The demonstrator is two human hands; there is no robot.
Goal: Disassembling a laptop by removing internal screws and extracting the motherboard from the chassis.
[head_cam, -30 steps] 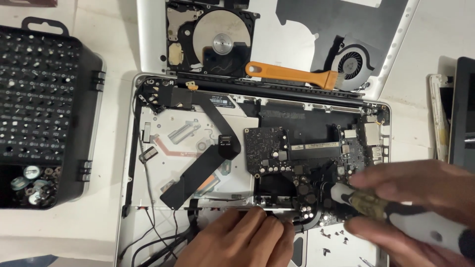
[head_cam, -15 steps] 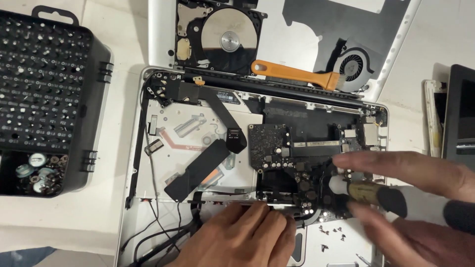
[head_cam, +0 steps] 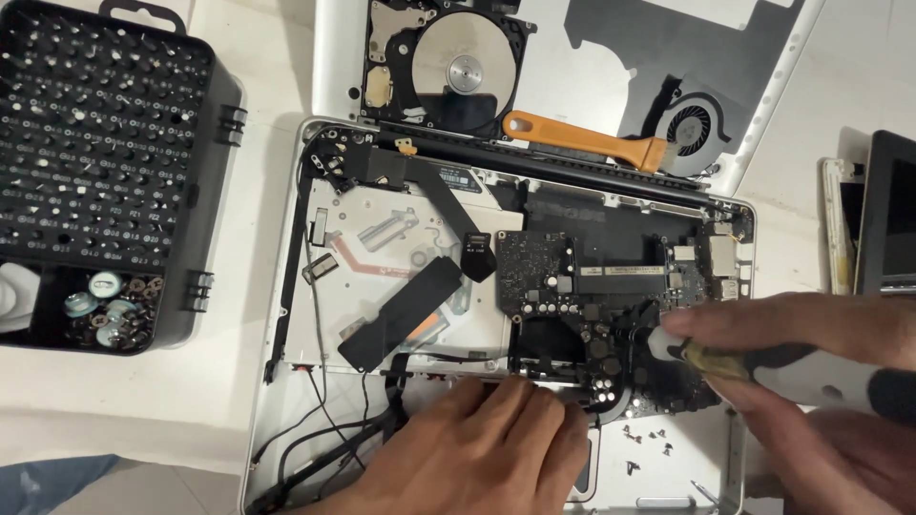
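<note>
Laptop shell (head_cam: 286, 286) lies open on the table, rigid metal, stays put by its own weight. Logic board (head_cam: 572, 277) sits right of centre in it: thin, stiff, fragile, so handle by bare edges only, never by chips. Left hand (head_cam: 477, 448) lies flat, fingers spread and empty, pressing the shell's lower edge by the board. Right hand (head_cam: 811, 381) is closed round a driver (head_cam: 763, 367), tip on the board's right side. Loose screws (head_cam: 644, 439) just below: tiny, roll easily.

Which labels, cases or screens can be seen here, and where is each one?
Bit case: left, black, open, rows of bits.
White label: on the laptop's upper black strip, small rectangle.
White label: on the circuit board, narrow strip.
Dark screen: right edge, black, switched off.
</note>
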